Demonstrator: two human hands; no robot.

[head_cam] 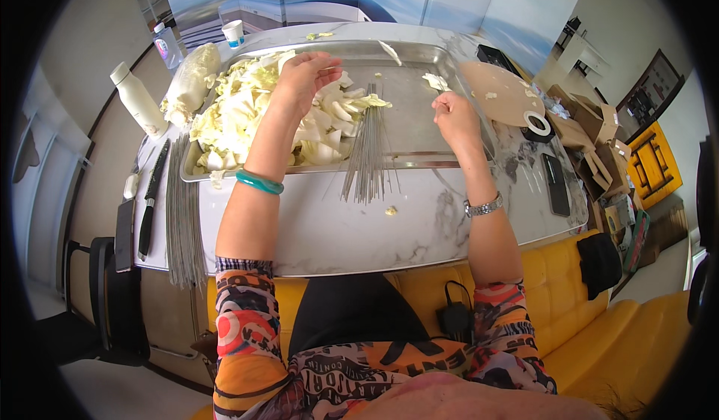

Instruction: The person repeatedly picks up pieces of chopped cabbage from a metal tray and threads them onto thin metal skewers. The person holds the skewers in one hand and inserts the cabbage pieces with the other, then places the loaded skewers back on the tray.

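My left hand [310, 80] is over a heap of cut cabbage leaves [241, 102]. Its fingers are loosely bent, with nothing visible in them. My right hand [458, 121], over the right side of the metal tray [413, 111], is closed around a thin metal skewer [490, 151]. A pale cabbage piece [435, 81] shows at the skewer's upper end, just beyond my fingers. Between my hands, a bundle of thin metal skewers [368, 156] lies across the tray's near rim, some cabbage touching its far end.
Left of the tray are a whole cabbage [194, 83], a white bottle [137, 101], a knife [153, 201] and more metal skewers [184, 217]. On the right lie a round board [500, 94], a tape roll [537, 125] and a phone [555, 184]. A paper cup [233, 33] stands behind.
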